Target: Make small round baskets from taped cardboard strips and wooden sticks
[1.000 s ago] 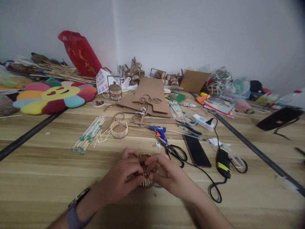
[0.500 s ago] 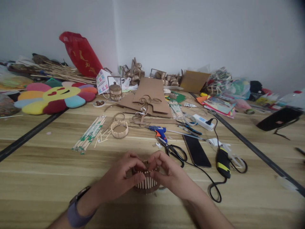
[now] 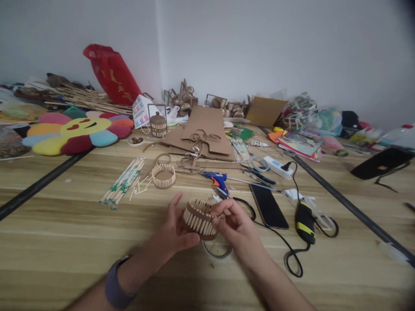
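Note:
Between my hands is a small round basket (image 3: 199, 221) of short wooden sticks with brown cardboard bands, tilted a little above the table. My left hand (image 3: 173, 235) cups its left side, thumb along the bottom band and one finger reaching up behind. My right hand (image 3: 236, 220) pinches the right part of the upper band, fingertips partly inside the rim. Below the basket lies a thin ring-shaped roll (image 3: 223, 255). Black scissors (image 3: 244, 206) lie just behind my right hand, partly hidden by it. A blue glue gun (image 3: 215, 178) rests further back.
A similar stick ring (image 3: 163, 177) stands beside loose sticks and bagged sticks (image 3: 125, 183). Cardboard sheets (image 3: 204, 125) and a lidded stick bucket (image 3: 158, 124) sit behind. To the right are a phone (image 3: 269, 205), pliers (image 3: 259, 173), a power strip (image 3: 275, 166) and a corded black-yellow tool (image 3: 305, 222).
The basket has been lifted and tilted. My left hand has moved from its upper rim to its lower left side, and my right hand has shifted right. The ring-shaped roll is more exposed.

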Available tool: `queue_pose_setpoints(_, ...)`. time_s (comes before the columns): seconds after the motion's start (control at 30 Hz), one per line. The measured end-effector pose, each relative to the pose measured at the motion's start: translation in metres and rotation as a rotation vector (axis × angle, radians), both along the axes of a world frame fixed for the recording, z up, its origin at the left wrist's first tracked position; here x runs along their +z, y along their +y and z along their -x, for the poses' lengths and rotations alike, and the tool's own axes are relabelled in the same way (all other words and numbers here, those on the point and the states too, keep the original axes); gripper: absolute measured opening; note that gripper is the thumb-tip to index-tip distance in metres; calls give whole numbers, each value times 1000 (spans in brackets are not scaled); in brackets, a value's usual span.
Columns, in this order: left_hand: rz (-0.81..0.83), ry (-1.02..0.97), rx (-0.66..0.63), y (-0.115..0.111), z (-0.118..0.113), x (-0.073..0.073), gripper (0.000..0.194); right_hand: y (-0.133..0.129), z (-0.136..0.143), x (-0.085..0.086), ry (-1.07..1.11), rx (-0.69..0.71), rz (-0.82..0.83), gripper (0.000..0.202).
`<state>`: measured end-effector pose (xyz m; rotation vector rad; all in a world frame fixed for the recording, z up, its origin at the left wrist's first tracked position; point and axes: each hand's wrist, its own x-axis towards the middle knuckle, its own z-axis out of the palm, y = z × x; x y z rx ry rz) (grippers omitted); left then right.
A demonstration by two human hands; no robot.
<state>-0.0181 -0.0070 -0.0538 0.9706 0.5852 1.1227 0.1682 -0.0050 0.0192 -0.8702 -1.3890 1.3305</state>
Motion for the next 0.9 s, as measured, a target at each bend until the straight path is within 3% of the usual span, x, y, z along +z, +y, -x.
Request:
queue_pose_setpoints(0.13, 30, -36, -61, -3, -3, -5, 131, -4, 4, -4, -9, 10, 1, 33)
queue_pose_setpoints(0.3, 34, -11, -10, -3, 2, -2, 122, -3, 4, -6, -34, 15, -14, 34)
queue_pose_setpoints(0.63, -32, 38, 85, 0, 2, 3, 116, -2, -2, -9, -244, -22, -282, 23)
queue_pose_setpoints(0.9, -72, 31, 52, 1, 1, 0, 111, -2, -3, -10, -188, 42, -134, 23)
